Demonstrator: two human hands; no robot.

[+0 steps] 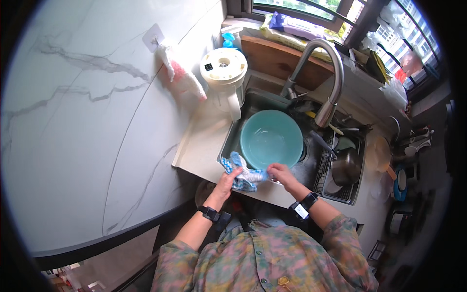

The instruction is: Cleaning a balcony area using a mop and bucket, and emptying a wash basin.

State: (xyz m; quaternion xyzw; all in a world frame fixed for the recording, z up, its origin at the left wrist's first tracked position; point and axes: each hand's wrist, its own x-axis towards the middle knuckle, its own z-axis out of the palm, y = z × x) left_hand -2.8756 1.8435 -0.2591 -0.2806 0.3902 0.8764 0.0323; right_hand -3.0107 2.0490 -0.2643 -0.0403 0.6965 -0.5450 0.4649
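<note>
A blue and white patterned cloth point(245, 178) is bunched over the sink's front edge. My left hand point(229, 180) grips its left part, thumb on top. The fingers of my right hand point(280, 173) pinch the cloth's right end. Just beyond both hands, a round turquoise basin point(271, 137) stands in the steel sink point(233, 140), with nothing seen inside it. The curved metal faucet point(337, 73) rises behind the basin, its spray head to the right of it.
A white appliance with a handle point(224, 78) stands on the counter at left, beside a hanging pink and white cloth point(182, 75). A metal pot point(345, 168) sits in the wire rack on the right. Wipes packs point(297, 27) lie on the window sill.
</note>
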